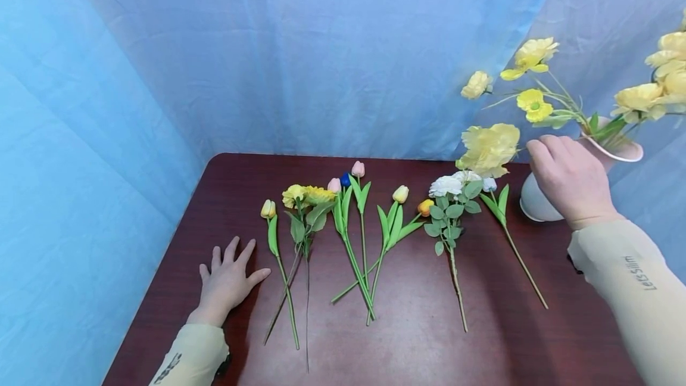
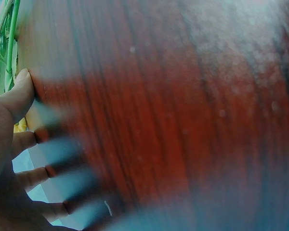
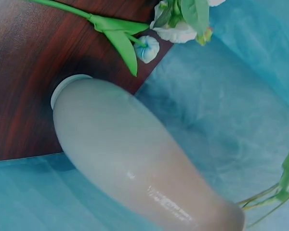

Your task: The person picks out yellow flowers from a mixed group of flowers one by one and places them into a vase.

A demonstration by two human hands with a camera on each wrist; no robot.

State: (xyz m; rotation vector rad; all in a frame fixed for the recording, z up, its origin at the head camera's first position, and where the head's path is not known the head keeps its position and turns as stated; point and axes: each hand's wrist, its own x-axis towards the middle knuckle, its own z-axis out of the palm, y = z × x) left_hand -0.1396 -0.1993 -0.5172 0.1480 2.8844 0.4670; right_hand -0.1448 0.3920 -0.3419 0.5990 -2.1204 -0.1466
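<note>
Pale-yellow large bloom (image 1: 489, 151) hangs at 1 o'clock over the table (image 1: 418, 350) (12 = far edge). Your right hand (image 1: 573, 177) is curled, looks to pinch its stem near the vase (image 1: 538, 201) at 2 o'clock. My read: you're setting that stem. Ease it slowly, clear of neighbours; brace the vase with your left hand (image 1: 227, 279), fingers spread at 9 o'clock. Count: 1 vase, 7 tulips (image 1: 268, 209), 2 yellow flowers (image 1: 294, 196), 1 white-flowered branch (image 1: 445, 186). Vase blooms (image 1: 535, 106) overlap, can't total.
</note>
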